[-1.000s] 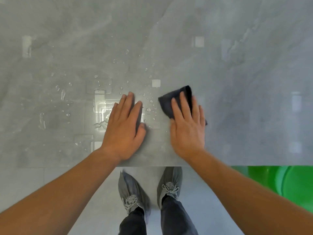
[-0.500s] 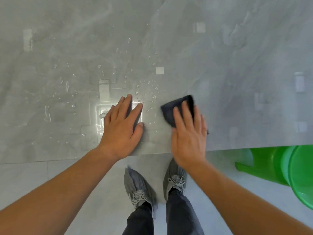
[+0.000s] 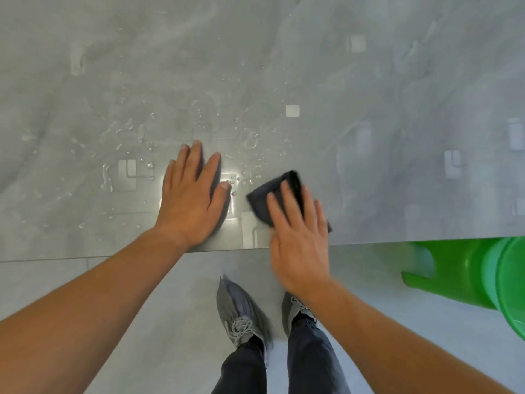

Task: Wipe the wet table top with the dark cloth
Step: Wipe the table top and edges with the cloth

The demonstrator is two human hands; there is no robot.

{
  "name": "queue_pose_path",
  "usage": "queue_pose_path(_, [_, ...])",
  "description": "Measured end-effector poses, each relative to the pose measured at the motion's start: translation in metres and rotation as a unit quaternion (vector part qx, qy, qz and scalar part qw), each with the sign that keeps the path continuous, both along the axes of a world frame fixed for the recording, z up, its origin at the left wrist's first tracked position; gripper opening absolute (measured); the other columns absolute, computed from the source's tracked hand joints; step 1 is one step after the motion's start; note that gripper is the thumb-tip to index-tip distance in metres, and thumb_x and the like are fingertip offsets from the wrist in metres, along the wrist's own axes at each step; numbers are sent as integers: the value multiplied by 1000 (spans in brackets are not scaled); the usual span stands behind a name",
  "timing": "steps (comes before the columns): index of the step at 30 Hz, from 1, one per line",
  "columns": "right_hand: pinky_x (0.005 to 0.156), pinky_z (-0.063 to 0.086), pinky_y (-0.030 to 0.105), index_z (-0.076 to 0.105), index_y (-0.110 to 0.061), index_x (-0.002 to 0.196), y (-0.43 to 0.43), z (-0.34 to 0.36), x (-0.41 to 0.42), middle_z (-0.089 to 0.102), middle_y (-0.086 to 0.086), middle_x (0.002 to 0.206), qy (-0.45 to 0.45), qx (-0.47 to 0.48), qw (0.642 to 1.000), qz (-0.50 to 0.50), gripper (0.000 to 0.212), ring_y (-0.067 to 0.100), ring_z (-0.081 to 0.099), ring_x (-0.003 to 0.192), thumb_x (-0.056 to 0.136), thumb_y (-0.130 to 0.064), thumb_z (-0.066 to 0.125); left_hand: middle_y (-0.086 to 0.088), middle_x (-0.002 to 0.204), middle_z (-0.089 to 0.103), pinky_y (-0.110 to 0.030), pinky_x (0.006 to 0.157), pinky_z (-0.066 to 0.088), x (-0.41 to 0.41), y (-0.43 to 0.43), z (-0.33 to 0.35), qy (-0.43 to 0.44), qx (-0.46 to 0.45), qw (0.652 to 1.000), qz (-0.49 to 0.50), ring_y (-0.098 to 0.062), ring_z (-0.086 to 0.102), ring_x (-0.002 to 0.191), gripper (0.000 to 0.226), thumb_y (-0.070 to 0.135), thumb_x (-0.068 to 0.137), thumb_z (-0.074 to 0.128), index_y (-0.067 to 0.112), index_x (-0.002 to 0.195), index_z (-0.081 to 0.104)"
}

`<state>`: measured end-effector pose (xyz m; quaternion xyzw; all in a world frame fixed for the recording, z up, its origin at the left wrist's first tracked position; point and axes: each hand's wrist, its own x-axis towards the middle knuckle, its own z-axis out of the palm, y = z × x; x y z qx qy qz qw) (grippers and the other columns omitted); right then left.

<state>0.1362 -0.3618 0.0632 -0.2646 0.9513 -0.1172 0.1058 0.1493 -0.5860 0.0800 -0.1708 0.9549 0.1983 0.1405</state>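
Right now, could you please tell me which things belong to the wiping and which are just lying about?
Job: cloth, pressed by right hand; wet table; droplets; left hand, flat on table.
Lying about: green plastic item on the floor.

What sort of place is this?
Probably an indoor room with hard surfaces, perhaps a home or test space: a glossy grey stone-look table top dotted with water drops, a pale grey tiled floor, and what looks like a green plastic stool beside it.
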Motion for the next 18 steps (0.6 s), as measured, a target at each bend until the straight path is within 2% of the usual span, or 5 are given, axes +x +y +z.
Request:
queue_pose_path(5, [124, 9, 53, 30, -25, 156, -2, -1, -18, 14, -2, 168, 1, 5, 995, 96, 61, 30, 5, 155, 97, -33, 42, 3, 169, -8, -33, 119, -14, 0, -4, -3, 16, 50, 998, 15, -12, -17, 152, 70, 61, 96, 12, 31, 159, 17])
queue_pose_path(9, [125, 4, 48, 25, -27, 157, -28, 0, -63, 12, -2, 168, -7, -11, 997, -71, 60, 29, 5, 154, 99, -31, 38, 3, 169, -9, -31, 118, -15, 2, -7, -4, 14, 38, 999, 1, -12, -17, 152, 68, 60, 97, 13, 32, 159, 17])
queue_pose_path(11, [125, 3, 48, 21, -27, 158, -41, -1, -48, 10, -1, 168, 5, 1, 995, -97, 60, 31, 3, 154, 100, -31, 36, 3, 169, -8, -34, 119, -12, 2, -8, -4, 10, 38, 999, 1, -12, -16, 152, 68, 61, 97, 13, 33, 159, 17])
queue_pose_path(15, [124, 10, 53, 24, -25, 158, -28, -2, -12, 12, 1, 168, 4, 13, 996, 86, 56, 31, 3, 155, 104, -38, 32, 2, 169, -6, -38, 121, -9, 0, -6, 0, 7, 41, 999, 5, -15, -14, 153, 66, 59, 98, 16, 32, 158, 19])
queue_pose_path(18, [125, 7, 50, 25, -28, 157, -22, -1, -51, 12, -2, 168, -4, 16, 996, 90, 55, 29, 4, 155, 104, -41, 31, 1, 169, -2, -39, 121, -6, -2, -7, 3, 5, 47, 999, 14, -15, -12, 153, 67, 60, 97, 12, 32, 157, 23])
